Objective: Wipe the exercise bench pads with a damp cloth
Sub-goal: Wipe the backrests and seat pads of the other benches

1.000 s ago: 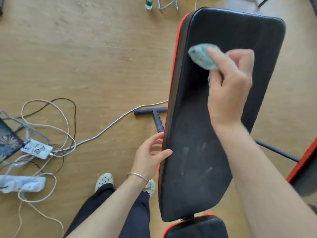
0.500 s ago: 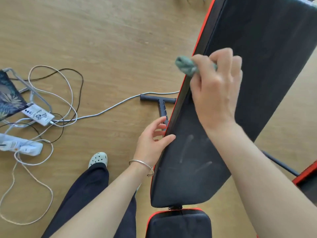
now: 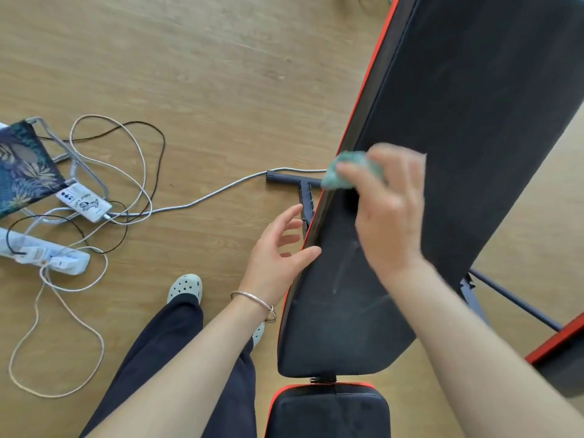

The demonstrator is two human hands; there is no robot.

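Observation:
The long black back pad (image 3: 467, 147) with red edging runs from the lower centre to the upper right. Below it sits the smaller black seat pad (image 3: 328, 412). My right hand (image 3: 388, 213), blurred by motion, grips a bunched teal cloth (image 3: 343, 172) at the back pad's left edge. My left hand (image 3: 278, 257) is lower on that same edge, fingers spread and relaxed, thumb lying on the pad's top and fingers reaching toward its side. Faint streaks mark the pad between the two hands.
A tangle of cables (image 3: 120, 172), a white power strip (image 3: 47, 254) and a small white device (image 3: 83, 202) lie on the wooden floor at left. A dark bench foot bar (image 3: 294, 180) pokes out under the pad. My leg and white clog (image 3: 186, 287) stand beside it.
My right hand has drawn the cloth down the back pad's left edge toward me. My left hand's fingers have spread and loosened on the pad's edge. The view has shifted left.

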